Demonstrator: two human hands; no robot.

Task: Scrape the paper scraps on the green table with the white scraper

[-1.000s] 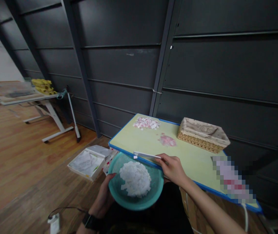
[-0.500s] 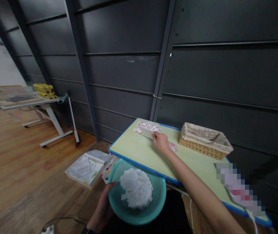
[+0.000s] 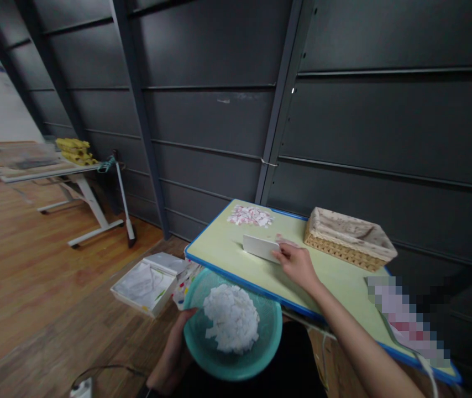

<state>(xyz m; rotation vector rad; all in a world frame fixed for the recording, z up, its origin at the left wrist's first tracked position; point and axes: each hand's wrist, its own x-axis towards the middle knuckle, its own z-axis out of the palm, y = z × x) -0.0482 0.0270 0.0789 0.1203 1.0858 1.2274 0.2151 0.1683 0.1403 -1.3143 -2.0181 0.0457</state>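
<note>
My right hand (image 3: 296,264) pinches one end of a flat white card-like scraper (image 3: 260,247), held just over the pale green tabletop (image 3: 219,243). Whether its lower edge touches the surface I cannot tell. Beyond it, toward the table's far left corner, lies a spread of small pink and white paper scraps (image 3: 251,216). A few more pinkish pieces (image 3: 286,240) lie behind my right hand. With my left hand (image 3: 180,334) I grip the rim of a teal plastic basin (image 3: 267,354) below the table's front edge. White paper scraps (image 3: 231,319) are heaped inside it.
A cloth-lined woven basket (image 3: 346,243) stands at the table's back right. Nearer, a blurred-out flat item (image 3: 405,323) lies by the right edge. On the floor at left sits an open white box (image 3: 142,287). A white power strip (image 3: 82,388) with its cord lies at bottom left.
My right hand has drawn the scraper back from the pile of scraps, toward me and to the right, uncovering the pile. My left hand and the basin have stayed in place.
</note>
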